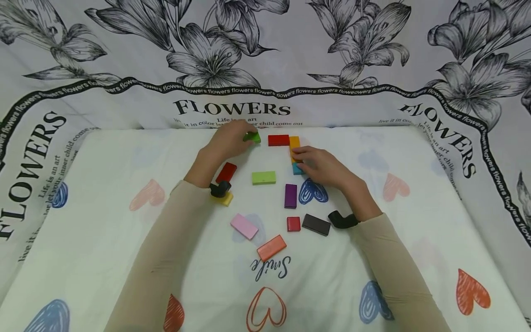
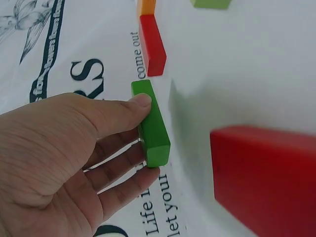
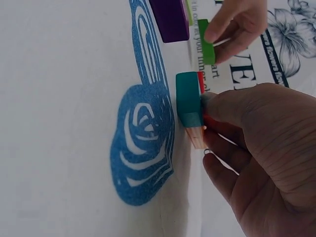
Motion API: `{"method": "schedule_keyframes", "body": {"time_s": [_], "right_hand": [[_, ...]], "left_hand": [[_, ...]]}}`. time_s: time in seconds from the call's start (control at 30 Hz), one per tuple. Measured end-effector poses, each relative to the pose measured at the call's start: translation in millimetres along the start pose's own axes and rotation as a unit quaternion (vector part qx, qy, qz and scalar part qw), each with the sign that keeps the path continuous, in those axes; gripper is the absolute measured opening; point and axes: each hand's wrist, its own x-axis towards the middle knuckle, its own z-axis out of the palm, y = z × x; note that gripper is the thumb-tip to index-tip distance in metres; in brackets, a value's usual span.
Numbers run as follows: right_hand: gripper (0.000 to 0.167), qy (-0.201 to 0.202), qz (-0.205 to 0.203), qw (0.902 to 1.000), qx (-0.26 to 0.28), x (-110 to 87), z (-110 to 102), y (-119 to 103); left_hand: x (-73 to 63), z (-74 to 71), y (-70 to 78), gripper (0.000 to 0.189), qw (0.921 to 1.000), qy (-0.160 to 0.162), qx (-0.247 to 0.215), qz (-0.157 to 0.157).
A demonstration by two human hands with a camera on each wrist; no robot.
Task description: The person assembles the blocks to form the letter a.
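At the far side of the table, my left hand [image 1: 227, 140] pinches a green block [image 2: 154, 131] between thumb and fingers, slightly left of a lying red block [image 1: 278, 140]. My right hand [image 1: 322, 166] grips an orange block [image 1: 294, 142] near its closer end; in the right wrist view the thumb tip is right behind a teal block [image 3: 189, 95] and the other fingers curl beside the orange one. The teal block lines up with the orange block's near end. The orange block's far end meets the red block at a corner.
Between the arms lie a light green block [image 1: 263, 178], a purple block [image 1: 291, 196], a small red block [image 1: 293, 224], a black block [image 1: 316, 224], a pink block [image 1: 244, 226] and a coral block [image 1: 271, 248]. Another red block [image 1: 226, 173] and a yellow block [image 1: 224, 199] lie by the left wrist.
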Motion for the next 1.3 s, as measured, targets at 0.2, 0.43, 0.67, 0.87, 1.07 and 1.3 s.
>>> {"method": "schedule_keyframes", "body": {"time_s": [0.2, 0.43, 0.67, 0.87, 1.07, 1.3], "right_hand": [[0.042, 0.006, 0.003, 1.0, 0.0, 1.0, 1, -3], [0.043, 0.001, 0.011, 0.9999, -0.013, -0.9, 2, -5], [0.042, 0.01, -0.001, 0.9999, -0.008, -1.1, 2, -3], [0.042, 0.012, -0.004, 0.9999, -0.007, -1.2, 3, -3], [0.042, 0.014, -0.002, 0.9999, -0.007, -1.0, 4, -4], [0.042, 0.013, 0.0, 0.9999, -0.01, -1.5, 3, -3]], "left_hand": [[4.7, 5.4, 4.4, 0.042, 1.0, -0.002, -0.001, -0.001], [10.6, 12.8, 2.4, 0.04, 0.9998, -0.02, 0.005, -0.003], [14.7, 15.2, 8.5, 0.039, 0.9998, -0.017, 0.012, 0.005], [15.8, 16.0, 11.7, 0.037, 0.9997, -0.015, 0.016, 0.005], [16.2, 16.7, 12.0, 0.038, 0.9998, -0.016, 0.014, 0.001], [16.7, 18.0, 12.8, 0.039, 0.9999, -0.008, 0.001, -0.013]]}}
